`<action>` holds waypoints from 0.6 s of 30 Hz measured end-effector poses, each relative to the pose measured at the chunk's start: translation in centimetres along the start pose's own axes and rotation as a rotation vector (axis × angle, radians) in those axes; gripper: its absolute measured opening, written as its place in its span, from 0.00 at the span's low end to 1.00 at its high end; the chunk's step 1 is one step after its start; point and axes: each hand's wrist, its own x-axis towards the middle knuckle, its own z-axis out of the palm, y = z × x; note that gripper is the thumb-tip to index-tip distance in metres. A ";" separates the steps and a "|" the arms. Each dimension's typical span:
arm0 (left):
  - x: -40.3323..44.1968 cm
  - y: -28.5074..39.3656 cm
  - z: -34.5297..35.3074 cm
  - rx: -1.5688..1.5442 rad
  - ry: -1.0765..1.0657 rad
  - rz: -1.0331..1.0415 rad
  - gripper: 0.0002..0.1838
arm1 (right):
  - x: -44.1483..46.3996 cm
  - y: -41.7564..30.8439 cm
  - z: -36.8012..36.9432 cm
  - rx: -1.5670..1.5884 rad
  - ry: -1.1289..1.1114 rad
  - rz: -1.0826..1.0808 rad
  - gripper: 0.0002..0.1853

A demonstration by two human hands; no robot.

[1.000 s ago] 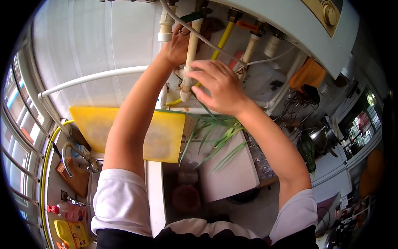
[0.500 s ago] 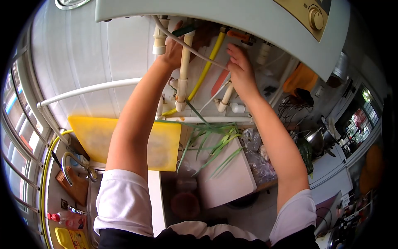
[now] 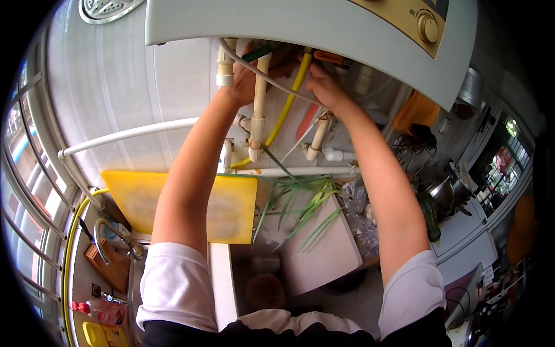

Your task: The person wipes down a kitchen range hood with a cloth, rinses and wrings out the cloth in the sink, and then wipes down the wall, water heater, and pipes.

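Note:
Both my arms reach up under a white wall-mounted appliance. Partly behind a cream pipe, my left hand has its thumb up beside a green valve handle. Its other fingers stretch right into shadow, so their tips are hidden. A thin grey cable crosses in front. On the other side, my right hand is close to the upper end of a yellow hose, fingers bent inward. What they grip is hidden. Just above it is an orange valve handle.
Below hang a yellow board and green onions on a pale board. A white horizontal pipe runs along the wall. A faucet stands at left; a dark green gourd lies at right.
My right hand has moved left from beside the orange handle toward the yellow hose, and its fingers have bent. My left hand stays behind the cream pipe. The whole view has shifted slightly.

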 end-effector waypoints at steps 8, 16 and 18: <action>-5.1 -2.1 0.5 0.151 -0.213 0.026 0.23 | 3.1 3.8 0.5 -0.677 0.125 -0.156 0.31; -1.5 -2.5 3.7 0.008 -0.073 -0.227 0.20 | 4.3 3.2 0.9 -0.321 0.469 -0.148 0.22; -0.3 -2.6 4.4 -0.060 -0.046 -0.352 0.20 | 4.0 2.4 0.6 -0.269 0.413 -0.037 0.24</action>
